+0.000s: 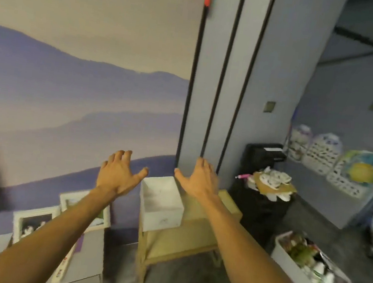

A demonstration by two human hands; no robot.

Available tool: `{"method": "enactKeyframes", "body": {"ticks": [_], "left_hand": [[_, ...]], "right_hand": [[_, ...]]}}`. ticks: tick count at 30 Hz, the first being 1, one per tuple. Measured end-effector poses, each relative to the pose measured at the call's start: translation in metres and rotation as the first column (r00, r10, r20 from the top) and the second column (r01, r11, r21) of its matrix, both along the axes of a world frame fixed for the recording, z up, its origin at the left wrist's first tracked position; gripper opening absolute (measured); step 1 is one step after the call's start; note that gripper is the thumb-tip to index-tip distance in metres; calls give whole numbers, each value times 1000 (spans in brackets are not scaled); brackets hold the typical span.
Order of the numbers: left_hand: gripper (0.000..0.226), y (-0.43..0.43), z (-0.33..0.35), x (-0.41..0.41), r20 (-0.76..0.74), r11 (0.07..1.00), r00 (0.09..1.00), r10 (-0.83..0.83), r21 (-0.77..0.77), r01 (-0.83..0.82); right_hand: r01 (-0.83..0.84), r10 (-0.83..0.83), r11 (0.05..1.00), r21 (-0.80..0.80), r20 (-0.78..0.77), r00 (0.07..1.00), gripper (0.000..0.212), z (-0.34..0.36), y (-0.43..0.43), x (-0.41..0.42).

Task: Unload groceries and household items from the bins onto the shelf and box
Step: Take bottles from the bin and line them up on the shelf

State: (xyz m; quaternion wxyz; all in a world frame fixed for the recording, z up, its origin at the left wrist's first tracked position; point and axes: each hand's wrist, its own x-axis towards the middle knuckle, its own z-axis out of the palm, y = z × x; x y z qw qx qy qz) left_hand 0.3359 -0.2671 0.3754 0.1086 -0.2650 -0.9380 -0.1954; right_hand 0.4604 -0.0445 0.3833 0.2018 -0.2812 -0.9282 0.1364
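1. Left hand (pixel 118 175) and right hand (pixel 199 180) outstretched, fingers spread (each grip apart).
2. Square white box (pixel 162 218) on the pale wooden shelf (pixel 180 237) beneath.
3. Crammed white bin (pixel 292 269) at four o'clock.

Both bare arms reach forward toward mid-frame; the left hand (pixel 118 174) and right hand (pixel 200 180) are spread, palms down, holding nothing.

Count, single view.
Hands: 2, left hand (pixel 118 175) and right hand (pixel 199 180).
White box (pixel 160 208): 1, at the left edge of the wooden shelf (pixel 183 237) (1).
Filled bin (pixel 292 269) on the floor: 1.
Framed pictures (pixel 32 219): 2, along the back edge of the grey cabinet (pixel 91 254) (1).
White perforated baskets (pixel 322 153) at the right wall: 3.
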Motion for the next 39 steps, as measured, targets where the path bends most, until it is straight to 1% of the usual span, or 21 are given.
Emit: {"method": "enactKeyframes", "body": {"ticks": [6,8,10,13,18,21,23,26,29,31,33,39], "left_hand": [[101,170,-17,79,36,980,980,-197,-32,198],[105,221,-21,103,52,967,966,-252,-30,254],[110,268,-27,124,62,953,952,-299,-33,301],[105,332,-33,152,89,924,923,-375,-39,379],[97,432,-54,184,134,871,872,-471,-86,484],[97,492,-74,194,168,839,840,-516,-101,535],[92,532,-84,198,204,813,808,-553,-80,577],[87,590,-102,196,232,781,765,-600,-39,624],[97,643,-122,189,304,751,719,-625,-18,661],[102,673,-132,186,363,721,682,-635,-37,692],[104,702,-142,181,392,697,658,-643,-57,715],[119,782,-177,170,428,659,643,-635,-134,740]], "right_hand": [[199,-198,980,-28,44,979,105,-14,146,134],[276,-275,961,-32,47,960,103,-21,185,171],[348,-345,936,-49,60,937,104,-28,220,205],[429,-424,901,-56,90,901,108,-38,264,248],[539,-528,840,-60,139,838,100,-66,327,302],[607,-591,790,-89,157,792,96,-86,365,320],[654,-634,749,-106,173,754,95,-97,392,328],[701,-674,703,-123,199,711,101,-112,434,333],[749,-717,652,-112,228,659,106,-129,480,327],[769,-733,626,-127,240,636,104,-138,507,320],[780,-739,610,-143,252,624,102,-144,531,311],[807,-741,568,-161,326,587,96,-179,595,294]]}}
